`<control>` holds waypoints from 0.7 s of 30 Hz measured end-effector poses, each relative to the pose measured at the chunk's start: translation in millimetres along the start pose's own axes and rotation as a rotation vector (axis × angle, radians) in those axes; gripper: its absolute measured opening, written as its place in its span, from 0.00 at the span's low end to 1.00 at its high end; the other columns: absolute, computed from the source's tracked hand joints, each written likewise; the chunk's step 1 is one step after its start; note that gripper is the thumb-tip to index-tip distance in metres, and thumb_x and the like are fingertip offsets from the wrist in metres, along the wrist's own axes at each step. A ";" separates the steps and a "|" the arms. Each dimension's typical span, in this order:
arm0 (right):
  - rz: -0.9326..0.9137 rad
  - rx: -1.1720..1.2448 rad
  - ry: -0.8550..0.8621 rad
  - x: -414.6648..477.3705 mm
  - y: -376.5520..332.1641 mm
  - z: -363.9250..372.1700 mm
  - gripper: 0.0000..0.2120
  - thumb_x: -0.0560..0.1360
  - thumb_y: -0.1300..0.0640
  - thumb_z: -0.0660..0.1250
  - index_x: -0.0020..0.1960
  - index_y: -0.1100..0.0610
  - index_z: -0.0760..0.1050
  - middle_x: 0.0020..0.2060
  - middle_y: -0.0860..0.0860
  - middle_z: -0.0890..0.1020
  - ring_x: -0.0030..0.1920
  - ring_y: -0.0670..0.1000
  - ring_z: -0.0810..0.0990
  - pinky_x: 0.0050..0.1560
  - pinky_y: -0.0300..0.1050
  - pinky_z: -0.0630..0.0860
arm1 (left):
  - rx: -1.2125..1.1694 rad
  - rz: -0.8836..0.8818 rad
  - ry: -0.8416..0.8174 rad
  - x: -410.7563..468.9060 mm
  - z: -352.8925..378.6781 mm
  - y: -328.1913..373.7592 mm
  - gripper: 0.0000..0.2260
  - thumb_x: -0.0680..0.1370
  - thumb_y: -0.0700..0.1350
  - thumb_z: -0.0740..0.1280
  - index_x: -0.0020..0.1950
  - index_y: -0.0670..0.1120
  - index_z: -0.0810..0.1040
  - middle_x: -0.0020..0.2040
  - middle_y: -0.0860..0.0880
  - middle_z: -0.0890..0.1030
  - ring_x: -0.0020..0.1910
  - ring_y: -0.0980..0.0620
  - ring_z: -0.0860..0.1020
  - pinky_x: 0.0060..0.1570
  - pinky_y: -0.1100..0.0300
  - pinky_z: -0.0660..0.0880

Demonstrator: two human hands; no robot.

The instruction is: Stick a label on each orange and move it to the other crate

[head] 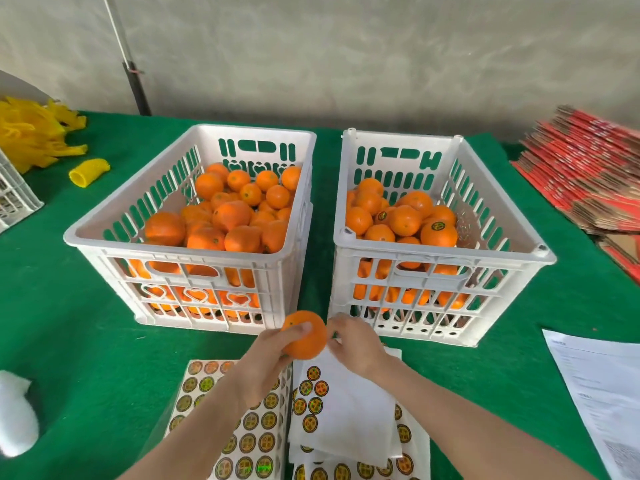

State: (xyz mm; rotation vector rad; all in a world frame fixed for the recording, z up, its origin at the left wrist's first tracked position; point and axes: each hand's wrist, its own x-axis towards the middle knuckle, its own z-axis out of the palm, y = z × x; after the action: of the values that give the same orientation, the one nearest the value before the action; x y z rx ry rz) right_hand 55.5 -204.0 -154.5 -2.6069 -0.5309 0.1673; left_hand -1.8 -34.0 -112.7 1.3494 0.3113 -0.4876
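Label sheets: nearest, 6 o'clock on surface.
Left grip: clasping orange at left crate's 5 o'clock.
Right grip: curled at orange's 3 o'clock; holding anything? Can't tell.

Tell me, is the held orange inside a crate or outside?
Outside. The left hand holds the orange over the sticker sheets, in front of the left crate and right crate.
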 end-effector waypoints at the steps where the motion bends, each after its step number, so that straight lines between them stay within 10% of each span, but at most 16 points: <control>1: -0.015 0.063 0.013 -2.1 1.4 -4.4 0.06 0.76 0.61 0.64 0.47 0.60 0.79 0.46 0.55 0.81 0.47 0.54 0.79 0.48 0.44 0.75 | 0.009 -0.022 -0.012 3.7 -2.4 -4.3 0.34 0.66 0.56 0.70 0.69 0.44 0.68 0.62 0.45 0.76 0.62 0.46 0.74 0.64 0.53 0.68; 10: -0.177 -0.005 0.373 -31.1 -7.8 -32.3 0.03 0.69 0.62 0.72 0.42 0.60 0.78 0.41 0.54 0.80 0.43 0.53 0.76 0.43 0.44 0.73 | -0.257 -0.158 -0.061 24.4 8.6 -4.1 0.32 0.64 0.55 0.72 0.66 0.49 0.67 0.59 0.41 0.76 0.54 0.43 0.79 0.44 0.54 0.76; 21: 0.012 0.022 0.150 -43.3 -19.7 -12.0 0.11 0.74 0.50 0.67 0.53 0.53 0.81 0.46 0.49 0.77 0.45 0.46 0.73 0.43 0.35 0.65 | -0.323 -0.219 -0.151 30.7 5.5 -1.3 0.33 0.67 0.56 0.70 0.68 0.43 0.69 0.55 0.37 0.80 0.46 0.41 0.83 0.43 0.52 0.80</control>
State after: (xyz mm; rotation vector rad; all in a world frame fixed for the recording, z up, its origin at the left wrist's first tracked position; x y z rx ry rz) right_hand 11.5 -210.3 -133.5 -2.5761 -0.4573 -0.0189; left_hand 23.6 -44.4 -127.6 0.9636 0.3971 -0.6870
